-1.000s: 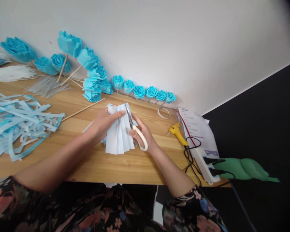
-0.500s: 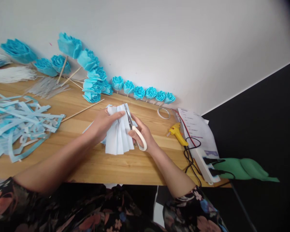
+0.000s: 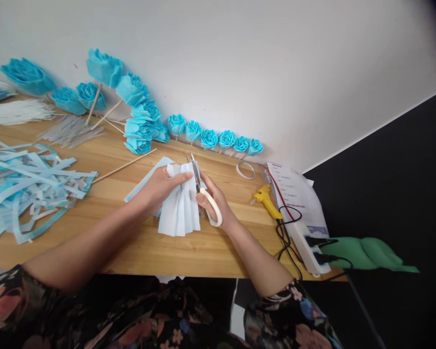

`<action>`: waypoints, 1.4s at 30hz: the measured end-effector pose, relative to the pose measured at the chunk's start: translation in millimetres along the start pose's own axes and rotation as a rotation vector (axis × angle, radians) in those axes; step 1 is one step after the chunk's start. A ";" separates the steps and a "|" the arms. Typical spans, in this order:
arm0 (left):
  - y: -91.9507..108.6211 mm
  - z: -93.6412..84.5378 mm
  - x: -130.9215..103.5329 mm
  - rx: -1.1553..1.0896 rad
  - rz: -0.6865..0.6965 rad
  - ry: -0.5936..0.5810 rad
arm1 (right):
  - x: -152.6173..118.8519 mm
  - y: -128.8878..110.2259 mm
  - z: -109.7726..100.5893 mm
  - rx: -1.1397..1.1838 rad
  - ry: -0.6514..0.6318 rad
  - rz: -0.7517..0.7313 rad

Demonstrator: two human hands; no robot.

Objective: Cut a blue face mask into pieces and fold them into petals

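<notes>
At the centre of the clock, above a light-brown wooden counter (image 3: 203,257), is a pale bluish-white, fan-pleated sheet of thin material (image 3: 181,208); paper or fabric is hard to tell. The left hand (image 3: 159,188) pinches it near its upper end, thumb lying across the pleats and the other fingers hidden behind. Just beside, at three o'clock, the right hand (image 3: 215,198) grips white-handled metal scissors (image 3: 205,193), its thumb at the one visible loop; the second loop is hidden. The two blade tips stand slightly apart, pointing to twelve o'clock at the sheet's right edge, though how much material lies between them cannot be made out. At ten o'clock a flat light-blue piece (image 3: 148,177) on the counter is partly covered by the left hand. Toward nine o'clock, a tangled heap of pale-blue and white strips (image 3: 39,182) is cut off by the picture's edge, as is a bundle of thin white cords (image 3: 14,110) at ten. Bright-blue ruffled flowers (image 3: 140,118) overlap at eleven, hiding parts of their wooden stems. At three o'clock lies a yellow glue gun (image 3: 267,198), its dark cable's path lost among loops beside a white power strip (image 3: 308,245).
</notes>
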State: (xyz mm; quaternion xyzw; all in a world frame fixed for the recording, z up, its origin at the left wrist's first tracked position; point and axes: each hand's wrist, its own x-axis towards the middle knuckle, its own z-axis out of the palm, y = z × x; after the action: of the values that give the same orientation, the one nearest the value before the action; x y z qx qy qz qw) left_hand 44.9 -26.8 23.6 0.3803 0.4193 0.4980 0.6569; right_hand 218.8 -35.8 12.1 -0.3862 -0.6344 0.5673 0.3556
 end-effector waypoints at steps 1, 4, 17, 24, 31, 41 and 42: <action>0.2 -0.1 -0.2 -0.003 -0.005 -0.002 | -0.1 0.2 -0.1 0.004 -0.001 -0.001; 0.6 -0.2 -0.8 -0.010 -0.014 -0.012 | -0.2 0.8 -0.3 0.011 -0.005 0.004; 0.3 -1.5 -1.2 0.001 -0.017 -0.034 | 1.1 6.3 0.2 0.025 0.012 0.049; 0.7 -1.9 -0.3 0.021 -0.009 -0.010 | 4.5 13.8 0.2 0.082 0.057 0.089; -1.4 -3.1 0.2 0.057 0.019 -0.009 | 4.8 12.7 0.4 0.084 0.059 0.082; 10.4 -13.1 7.5 0.102 0.135 0.205 | 6.6 -7.1 -21.9 0.274 0.245 -0.034; 10.5 -15.1 10.2 0.087 0.158 0.224 | 6.5 -9.4 -25.9 0.306 0.233 -0.054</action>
State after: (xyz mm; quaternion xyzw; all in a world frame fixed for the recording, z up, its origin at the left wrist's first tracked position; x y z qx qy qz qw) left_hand 29.0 -13.4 26.1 0.3820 0.4800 0.5690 0.5476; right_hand 238.1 -19.0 24.2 -0.3733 -0.5054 0.5989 0.4965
